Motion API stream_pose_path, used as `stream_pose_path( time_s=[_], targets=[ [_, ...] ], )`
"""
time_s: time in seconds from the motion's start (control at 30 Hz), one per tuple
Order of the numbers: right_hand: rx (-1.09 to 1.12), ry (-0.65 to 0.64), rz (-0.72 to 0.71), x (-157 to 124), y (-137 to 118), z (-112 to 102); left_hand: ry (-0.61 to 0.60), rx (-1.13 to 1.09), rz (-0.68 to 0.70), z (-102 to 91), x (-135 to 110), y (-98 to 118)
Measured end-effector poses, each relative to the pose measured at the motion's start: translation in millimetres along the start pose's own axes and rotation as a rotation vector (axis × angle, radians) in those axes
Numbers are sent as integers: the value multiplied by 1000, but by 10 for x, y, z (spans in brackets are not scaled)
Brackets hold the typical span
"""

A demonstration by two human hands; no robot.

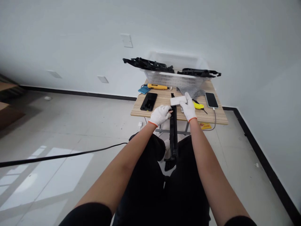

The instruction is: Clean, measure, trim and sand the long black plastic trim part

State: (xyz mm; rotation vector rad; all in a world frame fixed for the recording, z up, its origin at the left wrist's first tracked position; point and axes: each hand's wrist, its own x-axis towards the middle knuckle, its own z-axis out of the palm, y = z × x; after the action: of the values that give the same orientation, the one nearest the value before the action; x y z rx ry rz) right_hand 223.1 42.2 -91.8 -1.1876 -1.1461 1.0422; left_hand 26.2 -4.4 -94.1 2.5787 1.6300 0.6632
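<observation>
My left hand (161, 115), in a white knit glove with an orange cuff, closes on the edge of a long, narrow black plastic strip (173, 133). The strip runs from the tabletop down between my legs. In my gloved right hand (188, 108) is a flat white rectangular block (178, 100), gripped at its right end and lying across the strip's upper part. Just right of that hand lies a yellow tool like a utility knife (198, 106), partly hidden by the fingers.
A white plastic basket (174, 78) with several black plastic parts (150, 65) stands at the table's back. On the wooden table (138, 110) lie a black tablet-like device (149, 101), a yellow corded tool (158, 87), a grey cloth (191, 92) and a plugged-in phone (211, 100).
</observation>
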Motion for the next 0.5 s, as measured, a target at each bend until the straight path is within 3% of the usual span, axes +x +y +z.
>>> stream_pose_path(
  time_s=[0.2, 0.4, 0.5],
  targets=[
    [41, -1, 51, -31, -32, -55, 6, -1, -12, -5, -9, 21],
    [-78, -51, -30, 45, -19, 22, -3, 25, -3, -21, -2, 28],
    [-115, -10, -66, 84, -17, 87, -10, 27, 11, -19, 11, 14]
  ],
)
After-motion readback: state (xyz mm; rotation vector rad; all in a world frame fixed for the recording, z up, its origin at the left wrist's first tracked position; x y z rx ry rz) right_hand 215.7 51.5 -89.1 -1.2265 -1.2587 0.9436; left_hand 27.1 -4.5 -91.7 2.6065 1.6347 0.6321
